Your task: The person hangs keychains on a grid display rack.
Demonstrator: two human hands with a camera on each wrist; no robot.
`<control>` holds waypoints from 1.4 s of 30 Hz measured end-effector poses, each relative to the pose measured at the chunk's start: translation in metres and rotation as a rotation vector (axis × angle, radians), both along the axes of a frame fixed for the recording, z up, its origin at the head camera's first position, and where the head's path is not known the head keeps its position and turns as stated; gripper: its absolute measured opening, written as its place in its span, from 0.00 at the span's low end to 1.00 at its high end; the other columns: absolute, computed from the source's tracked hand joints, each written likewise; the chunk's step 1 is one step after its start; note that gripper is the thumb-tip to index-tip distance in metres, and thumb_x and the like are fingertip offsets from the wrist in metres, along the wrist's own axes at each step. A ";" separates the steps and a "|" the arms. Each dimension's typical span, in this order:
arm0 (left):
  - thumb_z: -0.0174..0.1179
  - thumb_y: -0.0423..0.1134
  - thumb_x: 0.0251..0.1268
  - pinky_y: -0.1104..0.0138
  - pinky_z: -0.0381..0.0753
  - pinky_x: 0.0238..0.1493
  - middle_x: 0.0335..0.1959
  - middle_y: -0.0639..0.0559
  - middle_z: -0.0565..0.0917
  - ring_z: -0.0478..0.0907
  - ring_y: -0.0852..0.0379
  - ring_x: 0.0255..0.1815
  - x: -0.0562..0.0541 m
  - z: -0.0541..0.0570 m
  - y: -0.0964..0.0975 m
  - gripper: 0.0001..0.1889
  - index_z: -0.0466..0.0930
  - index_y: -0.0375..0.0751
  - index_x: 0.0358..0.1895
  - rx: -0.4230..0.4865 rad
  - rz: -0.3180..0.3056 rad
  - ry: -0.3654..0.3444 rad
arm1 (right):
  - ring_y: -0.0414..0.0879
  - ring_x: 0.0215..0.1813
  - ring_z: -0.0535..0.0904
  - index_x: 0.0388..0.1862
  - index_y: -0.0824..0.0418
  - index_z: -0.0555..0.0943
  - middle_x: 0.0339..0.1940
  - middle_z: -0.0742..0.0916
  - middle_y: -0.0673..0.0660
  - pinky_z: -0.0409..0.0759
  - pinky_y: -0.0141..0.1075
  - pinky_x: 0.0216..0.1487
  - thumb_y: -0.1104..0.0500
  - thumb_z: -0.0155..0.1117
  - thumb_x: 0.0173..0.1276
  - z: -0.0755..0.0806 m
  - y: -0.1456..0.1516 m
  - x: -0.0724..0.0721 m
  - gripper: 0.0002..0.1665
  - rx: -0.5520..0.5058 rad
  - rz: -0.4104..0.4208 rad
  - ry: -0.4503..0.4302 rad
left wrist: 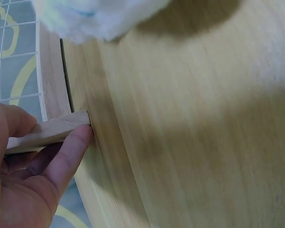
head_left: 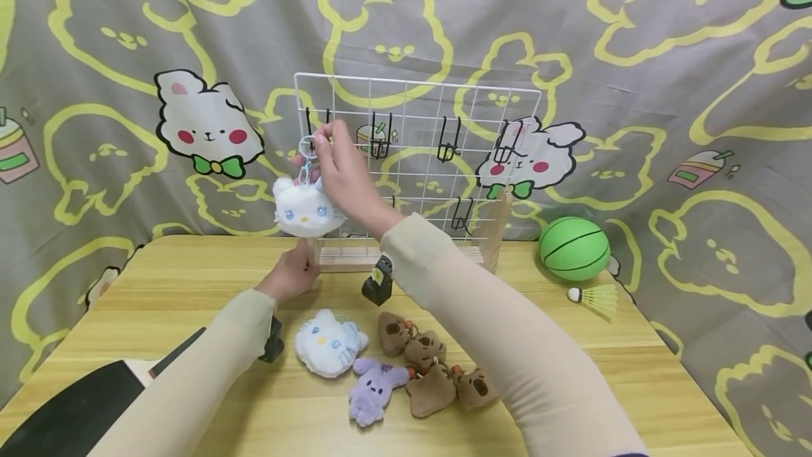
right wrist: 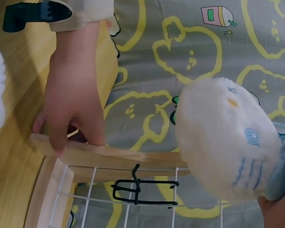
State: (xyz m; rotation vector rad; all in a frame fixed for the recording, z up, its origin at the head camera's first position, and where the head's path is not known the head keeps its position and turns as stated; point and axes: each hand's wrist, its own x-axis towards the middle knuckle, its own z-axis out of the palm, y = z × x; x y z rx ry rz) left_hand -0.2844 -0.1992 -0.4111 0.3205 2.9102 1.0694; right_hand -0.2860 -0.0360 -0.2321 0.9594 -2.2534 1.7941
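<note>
One white plush (head_left: 304, 213) below right grip (head_left: 347, 175), ring (head_left: 301, 147) in pinch; left grip (head_left: 292, 273) around wooden post (left wrist: 59, 128).

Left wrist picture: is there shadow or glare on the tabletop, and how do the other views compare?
Left wrist: soft shadows cross the tabletop, one beside the blurry white plush, with a pale sheen at right; right wrist: shade darkens the tabletop beside the left hand; head: bright overall.

Curtained-off work area observed: grey fabric drapes with yellow cartoon outlines (head_left: 266, 41) flank a yellow wood-grain tabletop (head_left: 216, 266).
</note>
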 end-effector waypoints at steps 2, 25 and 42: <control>0.53 0.30 0.75 0.63 0.75 0.33 0.30 0.45 0.73 0.73 0.51 0.30 0.001 0.001 0.001 0.07 0.63 0.33 0.44 0.000 -0.001 0.006 | 0.59 0.40 0.89 0.59 0.66 0.65 0.51 0.90 0.70 0.88 0.34 0.39 0.57 0.37 0.89 -0.002 0.000 -0.002 0.14 0.017 -0.018 -0.005; 0.52 0.26 0.71 0.64 0.72 0.29 0.24 0.49 0.69 0.69 0.54 0.25 0.006 0.005 0.001 0.08 0.63 0.27 0.46 0.028 -0.028 0.059 | 0.49 0.39 0.85 0.58 0.63 0.71 0.45 0.89 0.67 0.86 0.32 0.37 0.55 0.48 0.86 -0.022 0.016 -0.012 0.13 0.142 -0.046 -0.021; 0.50 0.26 0.71 0.64 0.69 0.28 0.24 0.50 0.69 0.67 0.55 0.24 0.001 0.000 0.001 0.29 0.54 0.09 0.67 0.026 -0.029 0.054 | 0.58 0.62 0.87 0.62 0.65 0.71 0.57 0.89 0.69 0.86 0.43 0.62 0.53 0.44 0.88 -0.046 0.047 0.000 0.19 0.235 0.014 -0.046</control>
